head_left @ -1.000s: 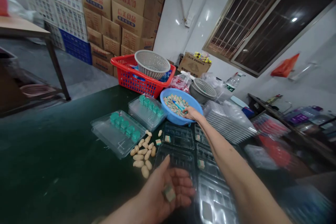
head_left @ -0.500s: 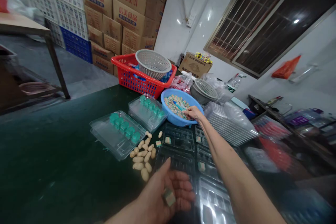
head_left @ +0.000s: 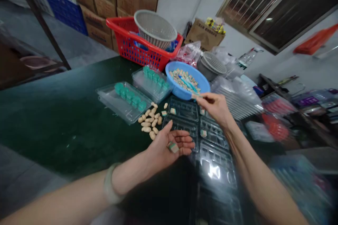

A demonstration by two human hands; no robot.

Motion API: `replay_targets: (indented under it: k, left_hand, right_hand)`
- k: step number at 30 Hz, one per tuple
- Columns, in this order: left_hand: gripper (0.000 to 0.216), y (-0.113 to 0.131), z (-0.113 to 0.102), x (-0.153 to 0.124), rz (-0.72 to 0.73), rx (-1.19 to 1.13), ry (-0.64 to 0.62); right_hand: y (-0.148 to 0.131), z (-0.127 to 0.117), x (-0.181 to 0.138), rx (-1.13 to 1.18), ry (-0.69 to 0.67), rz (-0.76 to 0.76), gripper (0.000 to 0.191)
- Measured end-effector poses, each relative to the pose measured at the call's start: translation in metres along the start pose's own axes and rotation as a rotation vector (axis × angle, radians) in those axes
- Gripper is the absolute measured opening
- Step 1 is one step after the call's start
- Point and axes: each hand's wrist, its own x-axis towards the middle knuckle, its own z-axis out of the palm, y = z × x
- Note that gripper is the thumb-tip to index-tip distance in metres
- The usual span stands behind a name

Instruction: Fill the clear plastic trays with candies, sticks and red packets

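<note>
My left hand (head_left: pixel 173 140) is palm up with its fingers stretched out. On the palm lies a small striped block (head_left: pixel 173 147), pale and green. My right hand (head_left: pixel 212 104) pinches another small striped block (head_left: pixel 195 96) between thumb and fingertips, just off the near rim of the blue basin (head_left: pixel 176 90). Many similar blocks (head_left: pixel 182 81) fill the basin, with a blue-and-white tool (head_left: pixel 188 83) lying on them. Clear compartment trays (head_left: pixel 184 109) lie below my hands, some holding a single block (head_left: pixel 203 133). Peanuts in the shell (head_left: pixel 150 121) form a pile left of the trays.
Two clear boxes with green pieces, a nearer one (head_left: pixel 129 100) and a farther one (head_left: pixel 154 81), lie left of the basin. Behind stands a red basket (head_left: pixel 148 54) with a grey colander (head_left: pixel 155 30). Stacked clear plastic trays (head_left: pixel 235 100) stand to the right.
My right hand has come out of the basin toward me with a block in its fingertips. My left hand remains palm up with its block. The view has tilted downward.
</note>
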Motion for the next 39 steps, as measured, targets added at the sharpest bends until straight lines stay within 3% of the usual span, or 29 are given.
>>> replay_targets:
  k: [4,8,15,28,33,37,39]
  left_hand:
    - [0.049,-0.003,-0.002,0.000,0.047,-0.038,0.000]
    - [0.050,-0.008,0.000,-0.002,0.069,0.014,0.039]
    - [0.054,-0.008,-0.004,0.000,0.061,0.073,0.007]
    - [0.054,-0.007,-0.008,0.004,0.027,0.061,0.023]
    - [0.057,-0.008,-0.006,0.002,0.023,0.069,-0.010]
    - [0.060,-0.007,-0.003,0.002,-0.005,0.098,-0.048]
    - [0.060,-0.007,-0.003,0.003,-0.022,0.121,-0.065]
  right_hand:
    - [-0.041,0.012,-0.089,-0.262,-0.097,-0.208,0.015]
    - [-0.050,0.034,-0.131,-0.451,-0.100,-0.260,0.016]
    - [-0.046,0.050,-0.139,-0.711,-0.107,-0.308,0.016]
    - [-0.036,0.053,-0.146,-0.739,-0.191,-0.460,0.032]
    - [-0.046,0.042,-0.146,-0.518,-0.259,-0.331,0.037]
    - [-0.051,0.028,-0.138,-0.198,-0.237,-0.220,0.022]
    - [-0.051,0.023,-0.131,-0.119,-0.293,-0.141,0.014]
